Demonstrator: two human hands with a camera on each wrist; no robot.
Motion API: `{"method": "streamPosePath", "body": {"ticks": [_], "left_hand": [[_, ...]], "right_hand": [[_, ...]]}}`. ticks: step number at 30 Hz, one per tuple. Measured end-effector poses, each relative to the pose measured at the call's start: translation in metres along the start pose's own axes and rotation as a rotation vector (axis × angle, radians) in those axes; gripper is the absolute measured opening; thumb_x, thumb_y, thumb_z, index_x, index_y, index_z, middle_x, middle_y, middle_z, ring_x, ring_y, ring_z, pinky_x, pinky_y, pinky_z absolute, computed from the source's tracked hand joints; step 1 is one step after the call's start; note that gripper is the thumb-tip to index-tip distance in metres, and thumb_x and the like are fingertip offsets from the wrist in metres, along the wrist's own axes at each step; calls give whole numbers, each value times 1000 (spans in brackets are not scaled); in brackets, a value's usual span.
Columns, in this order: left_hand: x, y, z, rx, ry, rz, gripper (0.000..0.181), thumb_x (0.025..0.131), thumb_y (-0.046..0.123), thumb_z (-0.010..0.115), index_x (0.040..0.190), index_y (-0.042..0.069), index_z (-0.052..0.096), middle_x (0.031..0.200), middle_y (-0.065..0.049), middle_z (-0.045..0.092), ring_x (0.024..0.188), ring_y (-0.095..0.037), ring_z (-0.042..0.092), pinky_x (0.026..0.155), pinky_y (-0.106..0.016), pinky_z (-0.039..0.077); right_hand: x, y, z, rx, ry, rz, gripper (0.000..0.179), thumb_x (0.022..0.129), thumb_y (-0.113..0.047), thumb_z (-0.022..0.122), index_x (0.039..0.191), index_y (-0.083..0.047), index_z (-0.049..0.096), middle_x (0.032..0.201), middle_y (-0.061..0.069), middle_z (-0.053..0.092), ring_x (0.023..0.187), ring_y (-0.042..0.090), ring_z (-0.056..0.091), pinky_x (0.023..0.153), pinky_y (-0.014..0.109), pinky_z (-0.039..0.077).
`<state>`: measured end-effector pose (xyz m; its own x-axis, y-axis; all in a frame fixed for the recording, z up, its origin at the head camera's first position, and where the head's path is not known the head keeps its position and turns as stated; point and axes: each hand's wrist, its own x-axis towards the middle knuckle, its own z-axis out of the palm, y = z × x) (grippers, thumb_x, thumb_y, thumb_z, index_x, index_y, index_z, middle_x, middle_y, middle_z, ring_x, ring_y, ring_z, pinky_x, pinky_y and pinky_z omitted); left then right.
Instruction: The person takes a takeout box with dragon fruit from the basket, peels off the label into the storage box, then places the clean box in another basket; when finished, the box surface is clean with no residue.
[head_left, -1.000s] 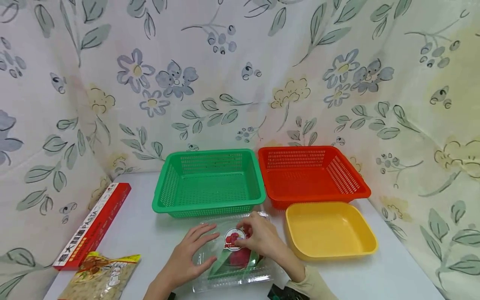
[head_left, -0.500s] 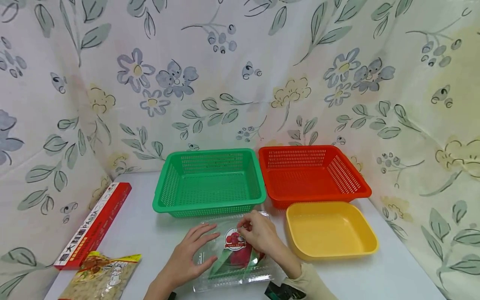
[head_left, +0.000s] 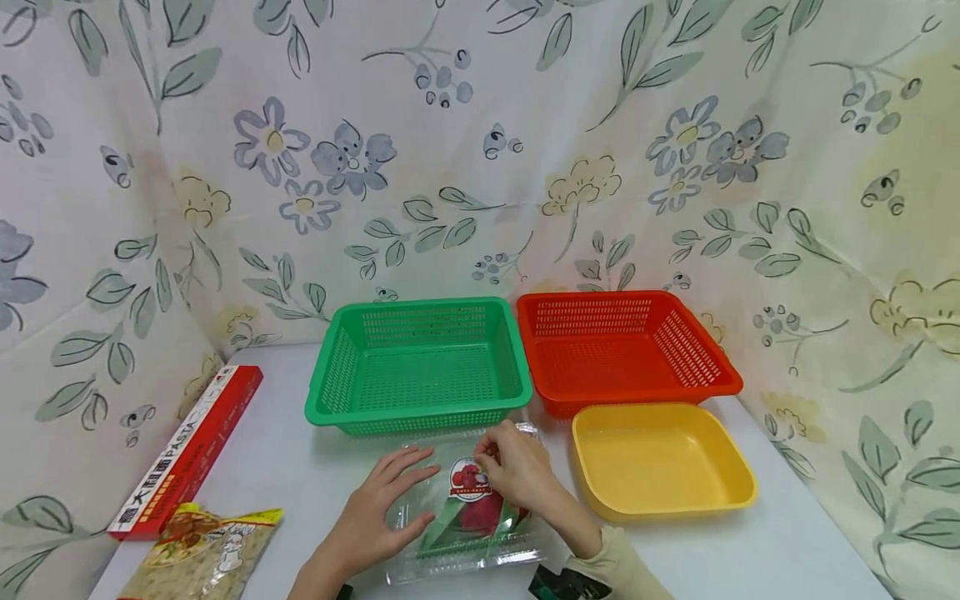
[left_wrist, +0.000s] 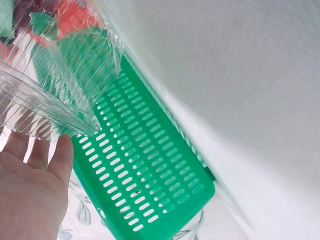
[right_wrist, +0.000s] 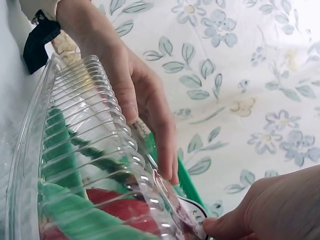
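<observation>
A clear plastic clamshell box (head_left: 454,446) lies on the white table, with red and green things inside. On its lid is a round label sticker (head_left: 469,480) with a red fruit picture. My left hand (head_left: 372,508) rests at the box's left side, fingers spread and fairly straight. At the label's right edge, my right hand (head_left: 517,467) pinches with thumb and curled forefinger. In the right wrist view, the right thumb (right_wrist: 215,227) meets the sticker's edge (right_wrist: 195,212) and the left hand (right_wrist: 135,85) lies along the far side of the ribbed box (right_wrist: 90,140).
Behind the box stand a green basket (head_left: 427,379) and a red basket (head_left: 622,354). A yellow tray (head_left: 663,462) is to the right. On the left lie a red pasta box (head_left: 191,450) and a bag of pale food pieces (head_left: 202,554). A floral curtain (head_left: 450,167) hangs behind.
My right thumb and fingers have drawn back slightly to the label's right edge, uncovering more of its picture. The left hand and the box have hardly moved.
</observation>
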<state>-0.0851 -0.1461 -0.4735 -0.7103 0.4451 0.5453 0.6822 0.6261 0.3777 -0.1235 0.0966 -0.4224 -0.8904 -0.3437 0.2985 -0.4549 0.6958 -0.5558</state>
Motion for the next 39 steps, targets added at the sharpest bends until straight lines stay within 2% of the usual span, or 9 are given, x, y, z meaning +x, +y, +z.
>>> {"method": "streamPosePath", "body": {"ticks": [10,16,19,23,30,39], "left_hand": [[0,0,0,-4,-10,-7,59,79,27,82,134,23,61,145,2,51,136,-22,42,94,-53,50],[0,0,1,13,7,13,59,78,27,82,133,22,62,144,1,52,134,-23,43,93,-53,50],[0,0,0,-1,-2,2,59,79,27,82,133,22,62,144,0,52,135,-23,42,94,-53,50],[1,1,-1,-17,-12,-8,58,80,26,81,134,20,61,144,-1,51,135,-24,42,95,-52,49],[0,1,0,-2,5,4,59,79,25,82,134,22,61,145,1,51,134,-24,43,92,-53,51],[-1,1,1,-6,6,4,59,79,25,82,134,22,61,145,1,51,135,-24,43,92,-53,51]], "right_hand": [[1,1,-7,72,-64,-16,12,86,-9,73,78,-15,66,74,-8,51,67,7,46,59,25,37],[2,4,-9,121,-107,-1,10,88,-11,72,80,-15,67,76,-8,52,68,5,46,61,25,39],[2,4,-10,154,-126,16,10,89,-11,71,81,-14,67,77,-7,53,68,6,47,61,25,40],[3,5,-12,191,-147,32,10,89,-9,70,81,-12,67,78,-6,54,67,6,48,61,25,42],[3,10,-11,288,-178,21,8,91,-5,67,83,-9,67,80,-4,56,67,6,50,62,23,45],[3,15,-10,342,-207,16,8,93,-7,66,85,-7,67,81,-2,57,65,6,51,60,22,45]]}}
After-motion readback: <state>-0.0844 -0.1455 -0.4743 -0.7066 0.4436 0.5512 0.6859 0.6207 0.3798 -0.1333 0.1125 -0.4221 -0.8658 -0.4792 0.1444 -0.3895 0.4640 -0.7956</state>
